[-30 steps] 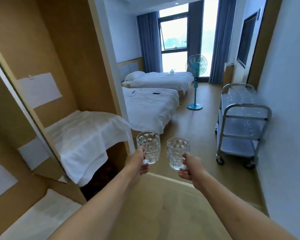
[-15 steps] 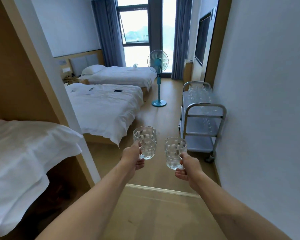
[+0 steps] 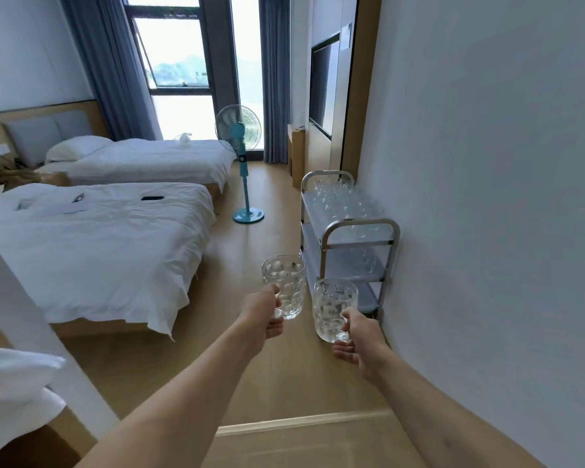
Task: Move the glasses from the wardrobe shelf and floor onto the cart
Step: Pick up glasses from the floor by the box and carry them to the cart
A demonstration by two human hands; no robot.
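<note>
My left hand [image 3: 262,315] grips the handle of a clear dimpled glass mug [image 3: 284,283], held upright in front of me. My right hand [image 3: 360,339] grips the handle of a second dimpled glass mug [image 3: 333,309], slightly lower and to the right. Both mugs look empty. Ahead stands a steel three-tier cart [image 3: 360,228] against the right wall, with several clear glasses [image 3: 340,201] on its top tray and more on the middle tier. The mugs hover just before the cart's near end.
A white bed [image 3: 98,244] fills the left, with a second bed [image 3: 149,160] behind it. A teal standing fan [image 3: 242,163] stands on the wooden floor beyond the cart. The white wall [image 3: 487,231] runs along the right. A white cloth [image 3: 11,396] on the wardrobe shelf shows at the lower left.
The view has swung right, away from the wardrobe and toward the cart. Both hands carry the mugs closer to the cart, which now looks larger and nearer.
</note>
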